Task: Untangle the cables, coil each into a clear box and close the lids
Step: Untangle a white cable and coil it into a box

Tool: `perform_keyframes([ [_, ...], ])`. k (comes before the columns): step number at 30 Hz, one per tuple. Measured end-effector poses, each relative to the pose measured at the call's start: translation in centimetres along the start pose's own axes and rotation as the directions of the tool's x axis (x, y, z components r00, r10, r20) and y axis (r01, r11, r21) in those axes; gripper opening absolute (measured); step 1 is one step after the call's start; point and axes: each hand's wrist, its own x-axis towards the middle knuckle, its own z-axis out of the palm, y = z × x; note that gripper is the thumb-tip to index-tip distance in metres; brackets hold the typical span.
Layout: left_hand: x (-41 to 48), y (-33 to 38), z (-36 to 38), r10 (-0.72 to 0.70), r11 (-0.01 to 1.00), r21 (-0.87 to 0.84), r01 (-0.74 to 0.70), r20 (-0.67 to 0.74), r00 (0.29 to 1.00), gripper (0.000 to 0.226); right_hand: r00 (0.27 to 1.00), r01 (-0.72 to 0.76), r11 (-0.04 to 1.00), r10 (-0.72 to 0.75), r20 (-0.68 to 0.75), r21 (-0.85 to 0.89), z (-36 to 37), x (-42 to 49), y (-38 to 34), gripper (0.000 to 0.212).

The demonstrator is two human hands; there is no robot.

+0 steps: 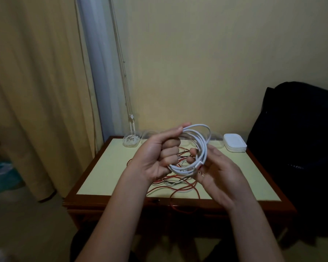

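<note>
My left hand (pixel 159 154) is curled into a fist around the white cable (pixel 196 146). The cable is wound into a ring of loops. I hold it up in the air above the worktop (pixel 102 167). My right hand (pixel 216 167) grips the other side of the ring, at about three o'clock, with its fingers hooked round the loops. A little white plug end sits by my right thumb.

Under my hands, at six o'clock, red and black cables (pixel 178 184) lie in a messy pile on the worktop. One red loop hangs over the near edge.

At ten o'clock, at the back of the worktop, a clear box (pixel 130 141) has a small white cable coiled inside. At two o'clock sits a stack of white lids (pixel 234 143). At three o'clock, past the worktop, is a black bag (pixel 301 138).
</note>
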Motion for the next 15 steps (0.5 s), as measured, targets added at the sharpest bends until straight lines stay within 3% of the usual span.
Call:
perform_keyframes([
  [4,-0.3,0.14,-0.11,-0.031,0.998,-0.048,0.032,0.028,0.999,0.025,0.934,0.259,0.926,-0.312,-0.173,-0.274,-0.15,0.24,0.46,0.008],
  [6,-0.23,0.04,-0.19,-0.02,0.999,-0.032,0.02,-0.004,1.0,0.025,0.895,0.318,0.884,-0.399,-0.2,-0.343,-0.32,0.4,0.49,0.011],
  [8,-0.08,-0.11,-0.29,0.01,1.0,0.006,-0.009,-0.047,0.999,0.027,0.91,0.296,0.911,-0.36,-0.204,-0.288,-0.47,0.51,0.54,0.01],
  [12,0.07,-0.4,-0.28,0.143,0.972,0.206,-0.111,-0.148,0.979,0.023,0.985,0.119,0.993,-0.12,-0.12,-0.017,-0.11,0.38,0.75,0.015],
  [15,0.3,-0.82,-0.46,0.282,0.901,0.386,-0.196,-0.178,0.943,0.021,0.999,-0.029,0.999,0.028,-0.045,-0.033,0.29,0.27,1.03,0.021],
])
